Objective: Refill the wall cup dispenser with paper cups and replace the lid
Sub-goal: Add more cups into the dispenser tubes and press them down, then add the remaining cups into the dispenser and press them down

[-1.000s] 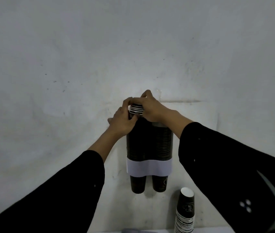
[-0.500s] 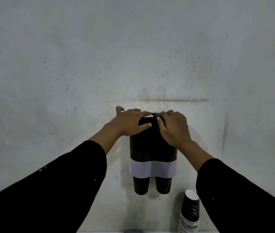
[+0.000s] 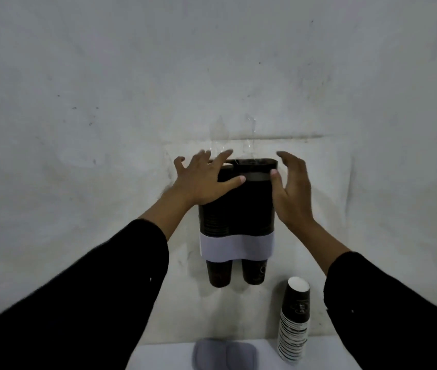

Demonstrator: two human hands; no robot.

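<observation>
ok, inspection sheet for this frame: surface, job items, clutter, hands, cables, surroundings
Surface: white tabletop at the bottom edge, below the dispenser.
Job's things: clear twin-tube wall cup dispenser with a white band, both tubes packed with dark paper cups, one cup poking out under each tube; top has no lid on it. Grey twin-oval lid lies on the tabletop. Spare stack of dark paper cups stands on the tabletop, to the right.
Clutter: nothing seen.
Hands: left hand open, fingers spread, resting on the left tube's top; right hand open beside the right tube, thumb at the cup rim, holding nothing.
Cables: nothing seen.
Surroundings: scuffed white wall.
</observation>
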